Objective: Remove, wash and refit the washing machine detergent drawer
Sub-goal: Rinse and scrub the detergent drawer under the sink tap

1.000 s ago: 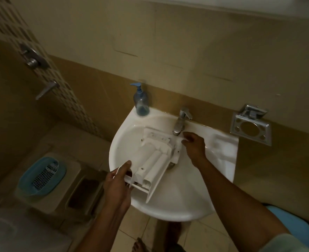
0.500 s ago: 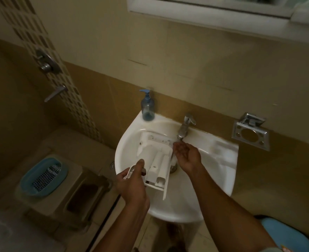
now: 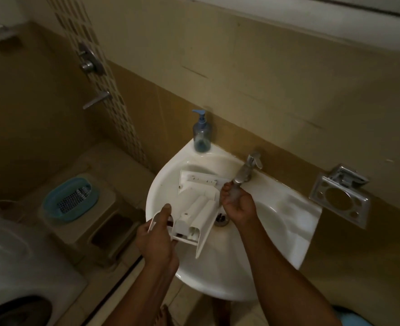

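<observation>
The white plastic detergent drawer (image 3: 196,208) lies tilted in the white wash basin (image 3: 272,245), its front panel toward the wall and its compartments facing up. My left hand (image 3: 156,238) grips the drawer's near left end, thumb on top. My right hand (image 3: 237,202) is cupped palm up beside the drawer's right edge, right under the spout of the chrome tap (image 3: 247,169), holding nothing. Water appears to run onto its fingers.
A blue pump soap bottle (image 3: 201,134) stands on the basin's back left rim. A chrome soap holder (image 3: 340,198) hangs on the wall to the right. At lower left is the washing machine (image 3: 18,278). A blue basket (image 3: 71,200) sits on a stool.
My right hand has left the tap's base, turned palm up and moved under the spout. My left hand keeps its hold on the drawer. The camera has tilted.
</observation>
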`<state>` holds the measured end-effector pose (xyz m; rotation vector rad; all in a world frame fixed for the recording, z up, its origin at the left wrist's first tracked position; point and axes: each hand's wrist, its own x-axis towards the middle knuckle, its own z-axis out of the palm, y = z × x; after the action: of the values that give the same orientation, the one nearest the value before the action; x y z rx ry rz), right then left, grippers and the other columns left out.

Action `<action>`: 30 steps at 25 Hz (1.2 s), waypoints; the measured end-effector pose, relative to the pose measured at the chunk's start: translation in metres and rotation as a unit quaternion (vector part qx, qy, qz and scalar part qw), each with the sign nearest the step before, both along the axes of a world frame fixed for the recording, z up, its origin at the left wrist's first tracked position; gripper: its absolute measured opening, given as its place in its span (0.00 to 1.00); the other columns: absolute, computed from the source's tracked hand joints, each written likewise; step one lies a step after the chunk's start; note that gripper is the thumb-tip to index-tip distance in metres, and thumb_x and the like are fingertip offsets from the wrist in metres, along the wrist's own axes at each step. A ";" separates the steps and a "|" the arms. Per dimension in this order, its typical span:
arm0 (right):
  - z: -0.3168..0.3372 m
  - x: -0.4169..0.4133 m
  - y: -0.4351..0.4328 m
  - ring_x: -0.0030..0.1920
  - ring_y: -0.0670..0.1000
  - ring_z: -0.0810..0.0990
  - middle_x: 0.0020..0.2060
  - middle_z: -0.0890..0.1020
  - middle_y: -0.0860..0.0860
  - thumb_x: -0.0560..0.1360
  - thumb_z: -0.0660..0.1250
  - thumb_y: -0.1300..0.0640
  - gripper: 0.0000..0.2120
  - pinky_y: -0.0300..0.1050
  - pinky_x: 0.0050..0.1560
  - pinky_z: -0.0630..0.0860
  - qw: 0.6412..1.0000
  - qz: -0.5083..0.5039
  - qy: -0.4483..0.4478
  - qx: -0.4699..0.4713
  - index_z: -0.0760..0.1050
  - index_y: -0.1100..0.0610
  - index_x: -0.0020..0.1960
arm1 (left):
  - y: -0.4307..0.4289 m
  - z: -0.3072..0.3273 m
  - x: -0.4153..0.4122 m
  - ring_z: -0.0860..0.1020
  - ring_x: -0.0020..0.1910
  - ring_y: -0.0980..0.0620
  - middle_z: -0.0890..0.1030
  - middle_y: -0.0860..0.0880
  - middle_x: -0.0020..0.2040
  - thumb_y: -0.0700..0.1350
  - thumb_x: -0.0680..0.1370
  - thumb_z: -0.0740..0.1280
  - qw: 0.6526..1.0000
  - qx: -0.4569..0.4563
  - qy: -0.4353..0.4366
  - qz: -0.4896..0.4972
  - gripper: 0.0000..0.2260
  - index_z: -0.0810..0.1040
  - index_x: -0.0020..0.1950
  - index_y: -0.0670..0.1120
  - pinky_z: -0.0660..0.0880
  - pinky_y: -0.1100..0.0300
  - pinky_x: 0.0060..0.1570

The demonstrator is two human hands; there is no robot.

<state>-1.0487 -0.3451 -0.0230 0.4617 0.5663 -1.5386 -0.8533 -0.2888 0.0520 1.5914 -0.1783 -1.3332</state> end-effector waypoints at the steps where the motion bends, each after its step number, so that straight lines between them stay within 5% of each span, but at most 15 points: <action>1: 0.007 0.003 0.005 0.38 0.49 0.75 0.37 0.77 0.54 0.66 0.64 0.66 0.06 0.38 0.38 0.75 0.999 0.031 0.006 -0.007 0.73 0.61 0.43 | 0.002 0.003 -0.001 0.83 0.49 0.40 0.83 0.44 0.48 0.47 0.68 0.79 1.000 -0.003 0.007 0.008 0.21 0.78 0.55 0.40 0.82 0.39 0.48; 3: 0.033 0.009 0.016 0.35 0.49 0.76 0.34 0.78 0.55 0.67 0.65 0.67 0.05 0.37 0.35 0.75 0.991 0.117 0.055 -0.022 0.73 0.62 0.42 | 0.001 0.008 -0.004 0.84 0.48 0.40 0.83 0.43 0.49 0.47 0.69 0.79 1.000 -0.009 0.020 0.017 0.20 0.77 0.55 0.41 0.82 0.38 0.47; 5: 0.075 0.020 0.023 0.34 0.49 0.76 0.35 0.78 0.56 0.71 0.64 0.67 0.03 0.38 0.35 0.76 0.947 0.253 0.198 -0.028 0.75 0.63 0.44 | -0.002 0.015 -0.007 0.83 0.48 0.41 0.82 0.43 0.50 0.46 0.70 0.78 0.999 -0.020 0.030 0.022 0.20 0.75 0.56 0.42 0.82 0.39 0.45; 7: 0.115 0.035 0.027 0.35 0.51 0.77 0.36 0.80 0.57 0.75 0.64 0.67 0.05 0.41 0.40 0.78 0.815 0.372 0.444 -0.016 0.79 0.65 0.45 | -0.007 0.023 -0.010 0.82 0.47 0.43 0.80 0.45 0.49 0.44 0.71 0.77 0.998 -0.036 0.035 0.028 0.17 0.73 0.54 0.45 0.82 0.40 0.45; 9: 0.135 0.047 0.026 0.40 0.53 0.79 0.38 0.82 0.55 0.74 0.63 0.68 0.09 0.45 0.47 0.78 0.613 0.417 0.670 -0.011 0.82 0.62 0.44 | -0.011 0.027 -0.014 0.82 0.46 0.44 0.80 0.45 0.49 0.43 0.71 0.77 0.998 -0.047 0.034 0.020 0.15 0.73 0.51 0.47 0.82 0.41 0.46; 10: 0.137 0.051 0.026 0.43 0.53 0.81 0.40 0.83 0.55 0.73 0.63 0.68 0.09 0.46 0.50 0.78 0.540 0.426 0.726 -0.012 0.82 0.60 0.43 | -0.011 0.027 -0.015 0.82 0.46 0.44 0.81 0.45 0.50 0.43 0.71 0.78 0.998 -0.050 0.029 0.007 0.16 0.74 0.53 0.47 0.82 0.41 0.46; 11: 0.135 0.051 0.025 0.44 0.54 0.81 0.41 0.84 0.54 0.73 0.64 0.67 0.09 0.47 0.51 0.79 0.514 0.432 0.741 -0.012 0.83 0.59 0.43 | -0.011 0.027 -0.017 0.82 0.47 0.43 0.81 0.44 0.52 0.43 0.70 0.78 0.998 -0.052 0.024 -0.011 0.19 0.74 0.56 0.47 0.82 0.40 0.47; 13: 0.110 0.041 0.025 0.41 0.54 0.81 0.40 0.83 0.56 0.73 0.64 0.66 0.08 0.52 0.50 0.80 0.533 0.417 0.736 0.021 0.82 0.63 0.44 | -0.008 0.028 -0.016 0.82 0.50 0.42 0.81 0.44 0.54 0.42 0.69 0.79 0.997 -0.064 0.019 -0.047 0.24 0.73 0.61 0.46 0.82 0.39 0.47; 14: 0.092 0.032 0.025 0.39 0.55 0.81 0.40 0.83 0.59 0.72 0.64 0.66 0.08 0.52 0.47 0.80 0.576 0.383 0.719 0.067 0.82 0.65 0.44 | -0.007 0.027 -0.015 0.81 0.52 0.42 0.80 0.45 0.55 0.41 0.69 0.78 0.995 -0.071 0.018 -0.062 0.25 0.72 0.62 0.47 0.82 0.40 0.48; 15: 0.072 0.022 0.025 0.37 0.56 0.80 0.39 0.82 0.60 0.72 0.64 0.66 0.07 0.51 0.43 0.80 0.654 0.333 0.668 0.122 0.80 0.66 0.43 | -0.006 0.027 -0.014 0.80 0.54 0.43 0.79 0.45 0.57 0.41 0.70 0.78 0.994 -0.081 0.015 -0.075 0.25 0.72 0.63 0.48 0.82 0.41 0.48; 17: 0.039 0.005 0.026 0.35 0.55 0.77 0.36 0.79 0.61 0.75 0.63 0.68 0.06 0.46 0.33 0.80 0.876 0.203 0.401 0.177 0.76 0.67 0.41 | -0.005 0.024 -0.010 0.79 0.56 0.43 0.77 0.45 0.60 0.39 0.72 0.76 0.991 -0.098 0.002 -0.092 0.25 0.71 0.65 0.50 0.83 0.45 0.45; 18: 0.026 0.000 0.027 0.37 0.55 0.77 0.36 0.77 0.60 0.77 0.60 0.67 0.07 0.45 0.30 0.82 0.944 0.128 0.250 0.172 0.74 0.67 0.41 | -0.005 0.022 -0.007 0.79 0.57 0.44 0.76 0.46 0.62 0.38 0.74 0.74 0.989 -0.108 -0.005 -0.101 0.25 0.71 0.67 0.51 0.83 0.47 0.42; 19: 0.016 -0.004 0.027 0.39 0.55 0.77 0.37 0.77 0.59 0.79 0.58 0.66 0.09 0.47 0.29 0.82 0.976 0.066 0.144 0.152 0.73 0.66 0.42 | -0.004 0.019 -0.005 0.79 0.56 0.45 0.76 0.47 0.62 0.37 0.76 0.72 0.986 -0.120 -0.013 -0.114 0.25 0.70 0.69 0.52 0.83 0.49 0.39; 25: 0.005 -0.007 0.000 0.42 0.54 0.77 0.30 0.81 0.60 0.81 0.51 0.65 0.16 0.45 0.42 0.80 0.998 -0.039 -0.013 0.050 0.75 0.65 0.42 | 0.007 0.013 -0.016 0.81 0.53 0.46 0.79 0.48 0.56 0.34 0.80 0.64 0.959 -0.150 -0.059 -0.234 0.29 0.63 0.75 0.57 0.82 0.39 0.47; 30: 0.010 0.006 0.003 0.36 0.50 0.76 0.32 0.78 0.55 0.68 0.60 0.68 0.05 0.39 0.35 0.74 0.993 0.104 0.057 0.026 0.72 0.61 0.42 | 0.005 0.010 -0.022 0.80 0.58 0.46 0.75 0.45 0.65 0.34 0.80 0.64 0.956 -0.151 -0.058 -0.244 0.29 0.61 0.76 0.58 0.82 0.40 0.48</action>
<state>-1.0428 -0.3420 -0.0132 0.3441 0.7230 -1.3582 -0.8756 -0.2834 0.0621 1.4098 -0.8532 -1.4924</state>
